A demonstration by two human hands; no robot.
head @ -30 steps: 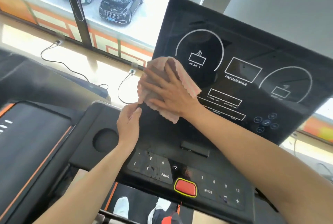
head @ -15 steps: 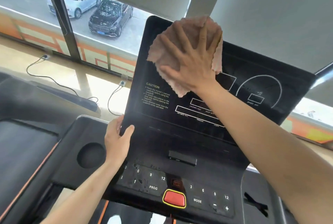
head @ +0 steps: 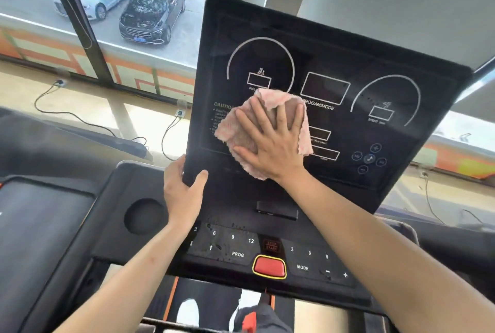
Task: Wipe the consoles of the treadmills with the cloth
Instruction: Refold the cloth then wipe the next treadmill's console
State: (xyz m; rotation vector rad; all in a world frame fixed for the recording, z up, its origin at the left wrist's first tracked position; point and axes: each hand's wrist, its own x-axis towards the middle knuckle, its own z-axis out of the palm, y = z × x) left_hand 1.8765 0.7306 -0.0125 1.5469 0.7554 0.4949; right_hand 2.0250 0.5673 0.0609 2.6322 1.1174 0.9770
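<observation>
A black treadmill console (head: 348, 129) with white dial markings stands tilted up in front of me. My right hand (head: 270, 139) lies flat with spread fingers on a pink cloth (head: 235, 131) and presses it against the lower left part of the display panel. My left hand (head: 183, 188) grips the console's lower left edge, thumb on the front face. Below the panel is the keypad strip (head: 235, 249) with numbers, a PROG key, a MODE key and dried spots on its left half.
A red stop button (head: 269, 266) with a yellow rim sits at the keypad's middle. A round cup recess (head: 144, 216) lies left of my left hand. Another treadmill (head: 40, 214) stands to the left. Windows (head: 128, 24), floor sockets and cables lie beyond.
My right hand has carried the cloth from the console's top edge down to the lower left of the display. My left hand keeps its hold on the left edge.
</observation>
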